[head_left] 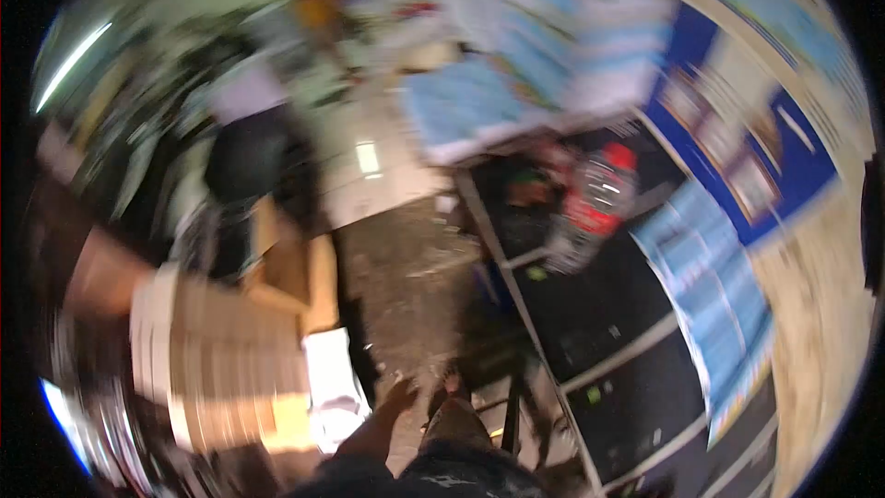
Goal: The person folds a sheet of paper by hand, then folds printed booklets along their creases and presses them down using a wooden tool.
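Motion blurs the whole head view. My left hand (400,397) hangs low above the floor, close to a white sheet or box (334,378); its fingers are smeared, and I make out nothing in it. My right hand does not show. To the right, a clear plastic bottle (601,189) with a red cap and red label is on a black panelled surface (590,314). A small dark object with green on it (530,192) is beside the bottle.
Stacked flat cardboard (221,341) and an open carton (281,263) stand at left. Blue-and-white printed sheets (705,286) lie along the black surface's right side, with more printed sheets (461,101) beyond. A blue board (737,148) is at right. Brown floor (396,267) runs between.
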A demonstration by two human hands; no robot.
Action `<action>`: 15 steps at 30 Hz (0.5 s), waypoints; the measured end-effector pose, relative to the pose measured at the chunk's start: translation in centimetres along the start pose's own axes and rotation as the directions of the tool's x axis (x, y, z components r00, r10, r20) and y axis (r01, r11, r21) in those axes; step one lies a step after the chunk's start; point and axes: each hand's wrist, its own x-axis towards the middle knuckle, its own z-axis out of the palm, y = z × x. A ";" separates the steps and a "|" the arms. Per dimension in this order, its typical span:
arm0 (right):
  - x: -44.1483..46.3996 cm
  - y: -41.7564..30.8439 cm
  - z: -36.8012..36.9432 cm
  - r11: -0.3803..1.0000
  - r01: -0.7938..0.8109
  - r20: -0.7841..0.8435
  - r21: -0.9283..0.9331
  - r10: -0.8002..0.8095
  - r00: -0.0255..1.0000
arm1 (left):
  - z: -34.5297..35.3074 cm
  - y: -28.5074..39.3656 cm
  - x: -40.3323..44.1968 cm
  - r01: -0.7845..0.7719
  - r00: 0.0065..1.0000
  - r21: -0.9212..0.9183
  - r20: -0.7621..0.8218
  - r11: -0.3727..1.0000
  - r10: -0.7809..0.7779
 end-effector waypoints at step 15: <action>0.0 -54.6 6.8 0.468 0.800 0.000 0.375 -0.863 0.504 | -15.9 -7.0 -3.6 0.702 0.678 -0.545 0.314 0.458 -0.665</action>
